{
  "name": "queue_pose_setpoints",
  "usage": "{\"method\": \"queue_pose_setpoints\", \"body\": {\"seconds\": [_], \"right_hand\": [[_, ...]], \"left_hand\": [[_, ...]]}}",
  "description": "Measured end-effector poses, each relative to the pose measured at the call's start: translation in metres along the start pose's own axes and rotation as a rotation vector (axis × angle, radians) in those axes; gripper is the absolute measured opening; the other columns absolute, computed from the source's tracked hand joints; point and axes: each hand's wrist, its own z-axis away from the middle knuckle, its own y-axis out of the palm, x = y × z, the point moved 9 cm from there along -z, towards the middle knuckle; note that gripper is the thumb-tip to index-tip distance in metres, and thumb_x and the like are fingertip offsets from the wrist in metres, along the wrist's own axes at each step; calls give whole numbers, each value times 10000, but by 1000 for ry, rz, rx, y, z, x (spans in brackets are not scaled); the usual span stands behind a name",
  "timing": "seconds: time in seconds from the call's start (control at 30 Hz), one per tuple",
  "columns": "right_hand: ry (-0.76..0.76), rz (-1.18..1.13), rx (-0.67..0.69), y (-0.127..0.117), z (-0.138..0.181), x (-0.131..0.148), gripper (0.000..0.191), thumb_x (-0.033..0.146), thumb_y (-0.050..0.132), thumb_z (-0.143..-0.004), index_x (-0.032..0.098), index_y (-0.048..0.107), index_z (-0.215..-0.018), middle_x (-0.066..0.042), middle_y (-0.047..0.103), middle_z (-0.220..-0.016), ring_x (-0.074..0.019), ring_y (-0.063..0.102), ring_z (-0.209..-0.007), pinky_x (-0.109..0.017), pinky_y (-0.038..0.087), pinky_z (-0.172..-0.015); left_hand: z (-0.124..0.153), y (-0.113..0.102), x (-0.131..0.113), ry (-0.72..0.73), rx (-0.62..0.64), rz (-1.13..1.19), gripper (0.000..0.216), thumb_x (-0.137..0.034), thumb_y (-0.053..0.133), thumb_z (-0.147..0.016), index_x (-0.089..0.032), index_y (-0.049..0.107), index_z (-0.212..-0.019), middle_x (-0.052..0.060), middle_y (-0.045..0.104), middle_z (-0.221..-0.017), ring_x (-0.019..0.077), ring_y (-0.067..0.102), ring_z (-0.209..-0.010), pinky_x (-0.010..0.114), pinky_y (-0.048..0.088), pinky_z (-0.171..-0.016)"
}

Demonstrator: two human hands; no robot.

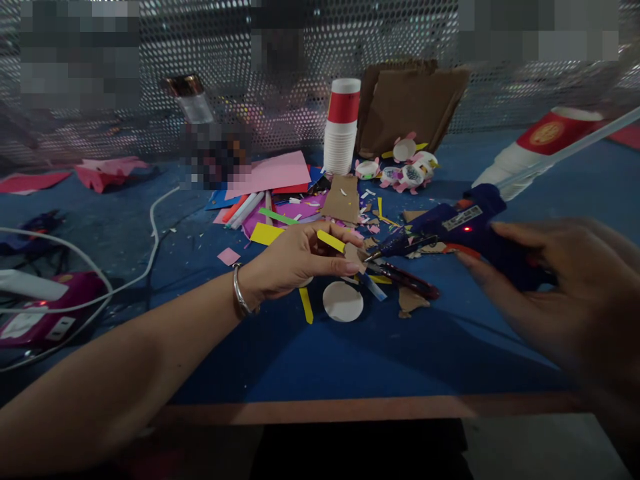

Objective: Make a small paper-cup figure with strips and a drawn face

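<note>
A slip of the glue gun [463, 217] in the right fingers [477, 270] could burn the left fingers [340, 267], pinching card [354, 253] beside its nozzle [376, 254].

I take this for a craft workspace, though from my end I cannot tell whether it belongs to a workshop or a school. On the blue table [280, 367] I see a glue gun [463, 219] with its red light lit, coloured paper [283, 172], markers [249, 209], cardboard sheets [413, 110], stacked paper cups [341, 137] and small decorated paper pieces [411, 175] among scraps [229, 257]. A perforated screen [310, 120] backs the table.
</note>
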Motion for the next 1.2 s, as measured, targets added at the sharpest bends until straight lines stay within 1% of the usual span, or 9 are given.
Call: {"method": "queue_pose_setpoints", "body": {"seconds": [0.23,0.43,0.63,0.77,0.87,1.0,1.1,1.13,1.2], "right_hand": [[-47,32,-21,-2,3,5,216,345,785,-969,216,711,-1125,-124,827,-993,-324,813,-839,-403,602,-675],[-58,58,-43,-3,3,-1,258,351,818,-939,179,740,-1116,-141,829,-960,-333,813,-839,-392,597,-676],[326,69,102,12,14,-65,574,611,712,-915,123,794,-1205,-166,817,-980,-353,782,-841,-435,559,-724],[660,30,254,29,30,-111,498,579,735,-749,188,820,-1046,-112,808,-910,-316,777,-849,-424,541,-764],[803,37,403,48,46,-135,513,619,737,-659,219,797,-974,-93,796,-899,-307,753,-856,-441,537,-812],[762,101,611,72,58,-150,567,698,687,-733,237,781,-1050,-99,809,-996,-325,744,-928,-442,520,-829],[685,237,747,76,61,-147,692,791,625,-815,246,773,-1216,-148,808,-1159,-412,736,-1049,-490,529,-796],[627,295,723,72,55,-140,726,823,573,-854,246,770,-1248,-175,796,-1194,-449,723,-1089,-522,532,-792],[423,328,577,58,34,-108,684,743,482,-966,180,783,-1213,-234,780,-1122,-480,705,-1114,-564,545,-838]], "left_hand": [[-2,1,4,-26,-6,186,241,-71,933,-729,-174,793,-896,-2,771,-804,128,752,-776,281,621,-821],[1,-11,5,-58,-147,300,281,-43,912,-746,-169,822,-981,47,842,-1042,123,794,-925,221,623,-875],[-1,-15,0,-3,-174,338,247,-11,903,-745,-167,773,-887,0,815,-886,90,773,-787,201,629,-824],[-1,-18,-1,11,-197,333,301,28,894,-720,-157,756,-913,-3,811,-914,78,763,-770,187,617,-780],[0,-17,-3,19,-208,317,294,30,884,-726,-151,740,-907,-6,801,-924,86,766,-792,197,612,-787],[3,-16,-5,17,-239,311,297,31,877,-734,-146,718,-912,-1,800,-877,95,770,-773,197,597,-766],[3,-16,-7,43,-244,337,315,52,863,-732,-150,707,-917,0,808,-863,98,776,-752,203,604,-768],[3,-16,-9,61,-242,350,314,60,857,-731,-151,705,-908,-5,808,-859,98,779,-749,206,610,-776],[2,-18,-11,95,-244,372,309,71,850,-729,-150,704,-888,-19,801,-834,98,784,-744,211,622,-787]]}}
